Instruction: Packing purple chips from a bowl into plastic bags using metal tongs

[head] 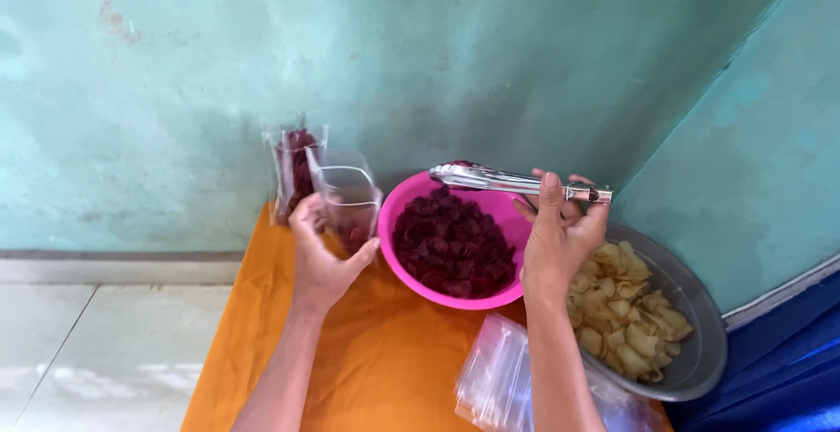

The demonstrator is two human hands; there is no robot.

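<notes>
1. Standing against the green wall, a filled bag (296, 169) of dark red chips sat at the far left of the orange cloth (367, 353).
2. The left hand (322, 252) clasped an open clear bag (350, 197), fingers wrapped around it.
3. A pink bowl (512, 213) held dark red chips (453, 244).
4. The right hand (560, 239) gripped metal tongs (516, 180) over the bowl, fingers closed on them.
5. A grey pan (700, 344) held pale chips (626, 309), beside empty bags (499, 379).

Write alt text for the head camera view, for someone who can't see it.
A person's left hand holds a clear pouch open beside a pink bowl of dark red chips, while the right hand holds metal tongs above the bowl. A grey pan of pale chips sits at right on an orange cloth.
</notes>
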